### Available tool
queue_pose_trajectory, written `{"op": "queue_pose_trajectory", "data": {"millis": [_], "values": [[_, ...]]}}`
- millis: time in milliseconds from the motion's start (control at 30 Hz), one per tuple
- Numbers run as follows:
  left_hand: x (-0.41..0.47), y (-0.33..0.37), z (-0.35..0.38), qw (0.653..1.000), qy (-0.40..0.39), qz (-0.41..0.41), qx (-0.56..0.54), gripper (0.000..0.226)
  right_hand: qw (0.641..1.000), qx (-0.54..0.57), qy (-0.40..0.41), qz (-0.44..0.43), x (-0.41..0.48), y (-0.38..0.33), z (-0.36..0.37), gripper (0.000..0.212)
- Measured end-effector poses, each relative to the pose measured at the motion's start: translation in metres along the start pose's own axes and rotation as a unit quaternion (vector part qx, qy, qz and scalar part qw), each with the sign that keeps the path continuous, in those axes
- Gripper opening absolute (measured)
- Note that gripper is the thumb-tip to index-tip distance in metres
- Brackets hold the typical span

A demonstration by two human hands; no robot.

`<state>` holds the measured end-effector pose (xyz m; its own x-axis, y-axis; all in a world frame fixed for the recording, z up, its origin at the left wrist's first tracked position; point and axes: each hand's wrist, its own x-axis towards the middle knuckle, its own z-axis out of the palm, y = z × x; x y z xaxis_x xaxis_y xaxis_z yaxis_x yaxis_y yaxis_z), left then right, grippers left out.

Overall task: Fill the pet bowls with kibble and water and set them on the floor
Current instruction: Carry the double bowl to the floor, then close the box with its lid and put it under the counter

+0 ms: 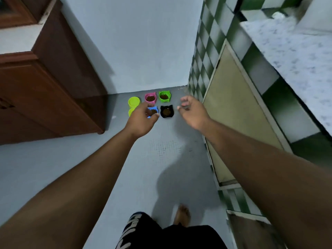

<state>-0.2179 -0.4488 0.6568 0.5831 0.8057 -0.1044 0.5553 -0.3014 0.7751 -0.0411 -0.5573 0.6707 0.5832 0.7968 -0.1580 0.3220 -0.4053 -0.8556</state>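
Several small pet bowls stand on the grey floor by the far wall. A pink bowl (pixel 150 97), a green bowl (pixel 164 96), a blue bowl (pixel 154 111) and a black bowl (pixel 166 111) each hold brown kibble. Two yellow-green round bowls sit to their left, one (pixel 133 102) behind the other (pixel 131 111); their contents do not show. My left hand (pixel 142 119) hangs above the floor with loosely curled fingers, partly covering the blue bowl and the nearer yellow-green bowl, holding nothing. My right hand (pixel 193 110) hovers right of the black bowl, fingers relaxed and empty.
A brown wooden cabinet (pixel 50 90) stands at the left. A green-and-white checkered tiled counter base with a beige door (pixel 233 108) runs along the right, under a speckled countertop (pixel 294 44). My bare foot (pixel 182 215) is on the floor below.
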Motion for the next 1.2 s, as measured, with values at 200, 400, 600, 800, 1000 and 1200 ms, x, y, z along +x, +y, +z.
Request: {"op": "queue_pose_trajectory", "data": {"millis": [200,400,600,800,1000,1200], "values": [[-0.041,0.017,0.005,0.998,-0.036,0.055,-0.004,0.038,0.997,-0.036,0.063,0.008,-0.071,0.007,-0.011,0.039],[-0.092,0.03,0.009,0.992,-0.076,0.099,-0.034,0.036,0.99,-0.016,0.137,0.025,-0.144,0.005,-0.003,0.031],[-0.15,0.044,0.029,0.979,-0.137,0.143,-0.043,0.027,0.976,-0.01,0.214,0.032,-0.221,0.006,-0.014,0.031],[-0.206,0.076,0.059,0.964,-0.182,0.19,-0.041,0.028,0.964,0.004,0.262,0.05,-0.295,0.026,-0.047,0.029],[-0.265,0.108,0.1,0.953,-0.207,0.22,-0.029,0.028,0.955,0.015,0.29,0.067,-0.366,0.058,-0.085,0.031],[-0.331,0.14,0.158,0.946,-0.242,0.213,-0.036,0.026,0.95,0.031,0.297,0.093,-0.45,0.092,-0.131,0.034]]}}
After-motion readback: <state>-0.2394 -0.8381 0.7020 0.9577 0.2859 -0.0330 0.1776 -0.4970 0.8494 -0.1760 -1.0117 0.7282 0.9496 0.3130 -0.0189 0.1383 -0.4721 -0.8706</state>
